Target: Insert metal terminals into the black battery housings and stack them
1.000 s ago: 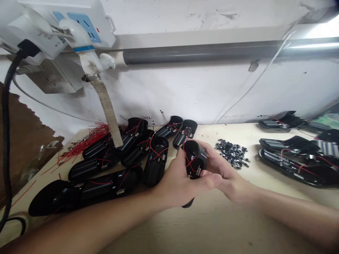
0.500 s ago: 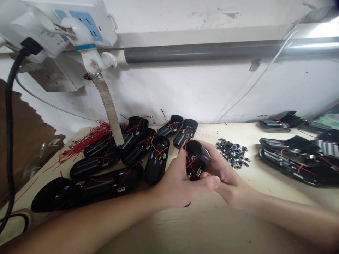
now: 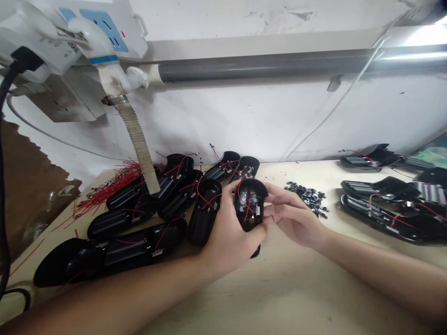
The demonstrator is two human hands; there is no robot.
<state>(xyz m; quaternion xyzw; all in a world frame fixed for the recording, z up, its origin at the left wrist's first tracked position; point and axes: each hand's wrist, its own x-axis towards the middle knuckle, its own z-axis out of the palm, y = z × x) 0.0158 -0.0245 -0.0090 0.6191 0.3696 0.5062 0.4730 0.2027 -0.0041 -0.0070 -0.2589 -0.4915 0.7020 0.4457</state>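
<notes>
The left hand (image 3: 226, 237) is grasping a black plastic holder (image 3: 249, 204) with red wires crossing its face, wrapping around it from the lower left. The right hand (image 3: 293, 218) is reaching in from the right, with its half-curled fingers (image 3: 275, 204) pressing against the holder's right side. Both hands are holding it up over the table, near the centre of the frame, and its lower end is poking out beneath the left hand.

Just left of the hands, a heap of similar black holders (image 3: 206, 211) is lying on the pale wooden table (image 3: 279, 298), their red wires trailing across them. A bunch of loose red wires (image 3: 118, 184) is sitting at the heap's left end. To the right of the hands, a small pile of tiny dark metal pieces (image 3: 307, 197) is resting on the table, though they are too small to identify with confidence. More black holders (image 3: 380, 218) are lying in a group at the right edge of the frame.

A white power strip (image 3: 101, 28) is hanging at the upper left, with a black cable (image 3: 3, 139) running down the left edge. A ribbed hose (image 3: 138, 144) is dropping onto the heap, and a grey pipe (image 3: 261, 65) is running along the wall.
</notes>
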